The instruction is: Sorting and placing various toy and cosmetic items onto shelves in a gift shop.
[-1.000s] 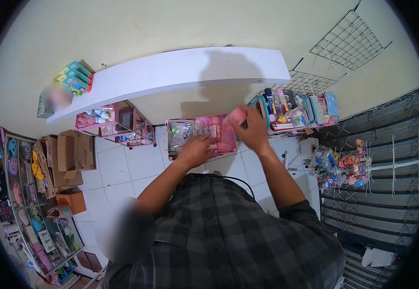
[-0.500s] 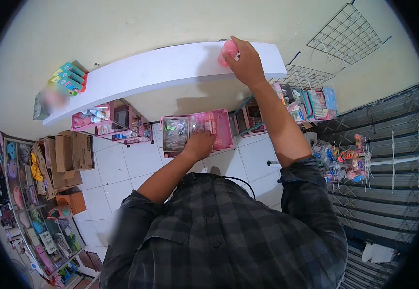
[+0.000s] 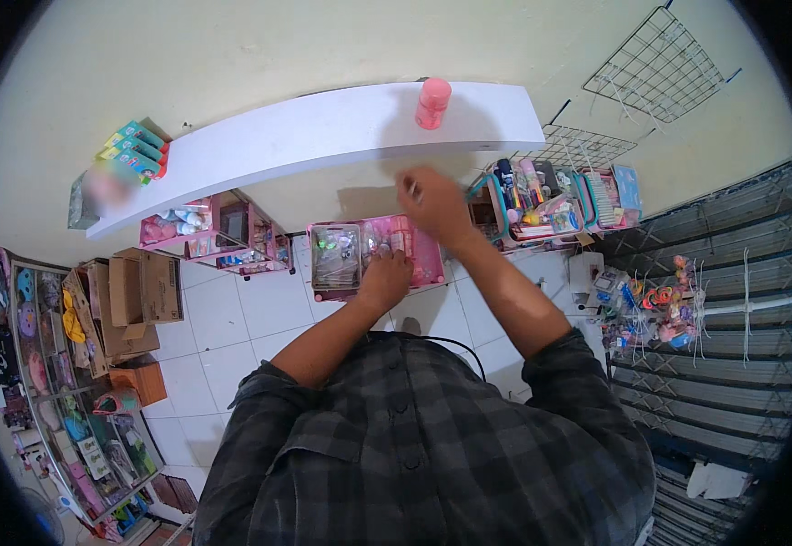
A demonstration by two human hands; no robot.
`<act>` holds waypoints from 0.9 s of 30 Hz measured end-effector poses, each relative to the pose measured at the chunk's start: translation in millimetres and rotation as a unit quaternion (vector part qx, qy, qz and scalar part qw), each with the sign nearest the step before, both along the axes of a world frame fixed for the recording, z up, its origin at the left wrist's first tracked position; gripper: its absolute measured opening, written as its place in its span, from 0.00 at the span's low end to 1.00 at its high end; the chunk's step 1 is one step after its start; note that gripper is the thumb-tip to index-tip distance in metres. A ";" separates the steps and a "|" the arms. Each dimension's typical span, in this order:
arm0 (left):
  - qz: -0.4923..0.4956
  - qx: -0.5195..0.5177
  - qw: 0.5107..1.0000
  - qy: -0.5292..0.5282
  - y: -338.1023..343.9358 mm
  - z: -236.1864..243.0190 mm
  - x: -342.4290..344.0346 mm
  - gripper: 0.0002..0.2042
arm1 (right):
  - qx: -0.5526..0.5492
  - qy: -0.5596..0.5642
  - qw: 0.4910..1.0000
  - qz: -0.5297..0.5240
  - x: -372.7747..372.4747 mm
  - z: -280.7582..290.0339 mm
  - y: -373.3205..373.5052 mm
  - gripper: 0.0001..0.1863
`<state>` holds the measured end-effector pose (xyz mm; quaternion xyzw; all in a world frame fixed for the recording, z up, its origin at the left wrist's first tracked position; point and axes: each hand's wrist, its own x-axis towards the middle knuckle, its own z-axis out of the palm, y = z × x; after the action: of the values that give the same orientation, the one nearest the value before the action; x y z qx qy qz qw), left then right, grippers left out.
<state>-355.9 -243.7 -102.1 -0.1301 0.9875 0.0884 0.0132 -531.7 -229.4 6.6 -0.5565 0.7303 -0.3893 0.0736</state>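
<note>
A pink bottle (image 3: pixel 432 104) with a rounded cap stands upright by itself on the right part of the white wall shelf (image 3: pixel 305 126). My right hand (image 3: pixel 434 206) is below the shelf's front edge, apart from that bottle. Motion blurs its bent fingers, and nothing can be made out in them. My left hand (image 3: pixel 387 276) reaches into the pink basket (image 3: pixel 431 259), its fingers closed around the near end of another pink bottle (image 3: pixel 401 235). Beside it in the basket is a clear container (image 3: pixel 335 257) with small shiny items.
Green boxes (image 3: pixel 134 150) stand on the shelf's left end. Pink rack carts (image 3: pixel 218 227) are under the shelf, and bins of stationery (image 3: pixel 542 205) are at right. Open cardboard boxes (image 3: pixel 146 291) and a display case (image 3: pixel 59 382) line the left; a metal shutter (image 3: pixel 724 309) borders the right.
My right hand has let go of the pink bottle on the shelf and moved down toward the basket. My left hand has shifted slightly toward me and right within the basket.
</note>
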 end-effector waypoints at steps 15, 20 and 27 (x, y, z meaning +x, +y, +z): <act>0.027 0.028 0.999 0.024 6.3 -23.7 7.1 0.14 | 0.365 0.014 0.925 -0.100 28.9 -106.8 6.1 0.33; 0.020 0.030 0.998 0.046 5.3 -12.6 6.3 0.12 | 0.313 -0.049 0.931 -0.179 28.9 -58.2 25.7 0.38; 0.023 0.062 0.998 -0.001 -2.9 -6.4 0.6 0.11 | 0.038 -0.136 0.985 -0.104 19.8 13.2 28.4 0.36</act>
<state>-355.3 -246.6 -108.5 -0.1520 0.9768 0.1495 0.0197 -511.9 -201.0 19.8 -0.4166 0.7815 -0.4386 0.1526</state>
